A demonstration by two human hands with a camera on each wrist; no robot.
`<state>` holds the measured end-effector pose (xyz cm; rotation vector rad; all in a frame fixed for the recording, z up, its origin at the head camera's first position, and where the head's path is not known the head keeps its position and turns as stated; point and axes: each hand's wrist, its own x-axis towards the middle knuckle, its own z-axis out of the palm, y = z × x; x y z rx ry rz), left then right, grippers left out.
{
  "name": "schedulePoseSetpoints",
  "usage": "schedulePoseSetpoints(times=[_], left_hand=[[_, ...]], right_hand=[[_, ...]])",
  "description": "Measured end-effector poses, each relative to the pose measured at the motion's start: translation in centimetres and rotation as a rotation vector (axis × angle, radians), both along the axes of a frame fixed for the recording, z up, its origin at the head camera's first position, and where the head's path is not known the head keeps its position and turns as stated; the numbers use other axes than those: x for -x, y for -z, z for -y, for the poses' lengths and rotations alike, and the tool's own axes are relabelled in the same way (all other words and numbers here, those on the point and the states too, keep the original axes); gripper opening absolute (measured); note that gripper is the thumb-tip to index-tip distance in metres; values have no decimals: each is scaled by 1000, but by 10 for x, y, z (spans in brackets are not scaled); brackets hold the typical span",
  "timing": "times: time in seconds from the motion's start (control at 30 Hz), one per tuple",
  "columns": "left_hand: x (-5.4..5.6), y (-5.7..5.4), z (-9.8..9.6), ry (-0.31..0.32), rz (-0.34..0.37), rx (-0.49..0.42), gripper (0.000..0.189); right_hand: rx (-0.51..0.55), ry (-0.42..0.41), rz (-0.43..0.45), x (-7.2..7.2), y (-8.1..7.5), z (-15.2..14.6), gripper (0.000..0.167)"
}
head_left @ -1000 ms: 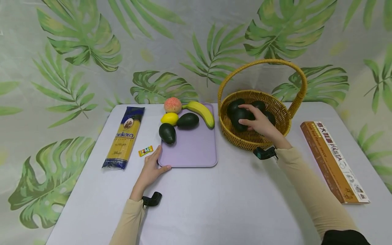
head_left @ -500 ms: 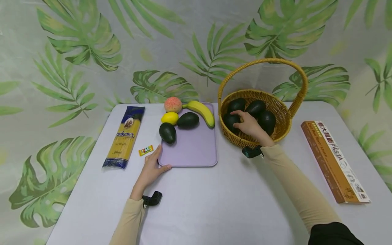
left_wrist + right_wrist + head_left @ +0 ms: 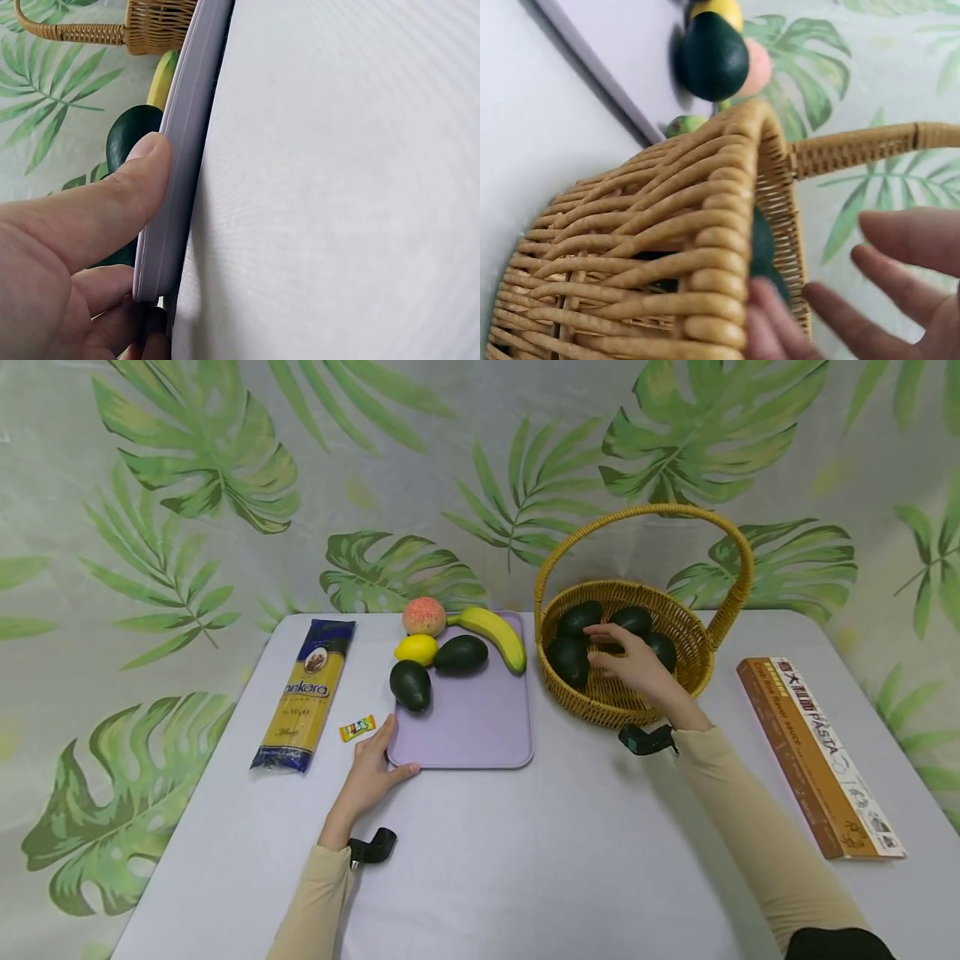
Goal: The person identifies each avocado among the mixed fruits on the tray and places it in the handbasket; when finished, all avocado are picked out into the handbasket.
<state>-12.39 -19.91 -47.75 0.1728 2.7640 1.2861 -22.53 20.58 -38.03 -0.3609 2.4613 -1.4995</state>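
Observation:
At its front left corner, the lilac tray [image 3: 480, 735] is held by my left hand [image 3: 367, 770]; the thumb lies along the front edge in the left wrist view, with the other fingers around the left side. Over the wicker basket [image 3: 592, 700] hovers my right hand [image 3: 636, 667], fingers loosely spread, gripping nothing. Several dark green avocados lie inside the basket, the nearest avocado [image 3: 567, 662] just left of the right fingertips. On the tray are a banana [image 3: 491, 635], a lemon [image 3: 416, 650], an avocado [image 3: 461, 656], another avocado [image 3: 410, 686], and a peach [image 3: 423, 617] at the back corner.
A blue and yellow pasta packet [image 3: 306, 693] lies left of the tray, with a small candy [image 3: 357, 728] between them. A long brown and white pasta box [image 3: 821, 756] lies at the right. The basket's tall handle [image 3: 652, 511] arches above it.
A second ago my right hand was on an avocado at the basket's left. It has let go of that avocado and, after shifting left, drawn back right. The left hand has not moved.

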Motion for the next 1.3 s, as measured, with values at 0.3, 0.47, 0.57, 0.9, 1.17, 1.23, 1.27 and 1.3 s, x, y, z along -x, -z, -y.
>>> schedulePoseSetpoints(times=[0.3, 0.47, 0.57, 0.9, 1.17, 1.23, 1.27, 1.3], left_hand=[[0, 1, 0, -4, -4, 1, 88], [0, 2, 1, -6, 3, 3, 88], [0, 2, 2, -3, 4, -1, 88], [0, 2, 2, 9, -24, -10, 89], [0, 2, 2, -2, -4, 5, 89], [1, 2, 2, 0, -2, 5, 89], [1, 2, 2, 0, -2, 3, 89], [1, 2, 1, 1, -4, 2, 89]], right_hand=[[190, -131, -70, -7, -9, 22, 49], [219, -267, -69, -4, -6, 57, 48], [229, -353, -64, 0, 1, 78, 47], [197, -520, -62, 12, 23, 137, 53], [11, -592, -212, 26, 29, 182, 58], [-41, -595, -223, 29, 30, 190, 58], [-70, -595, -227, 30, 30, 195, 59], [-99, -592, -236, 31, 30, 199, 59]])
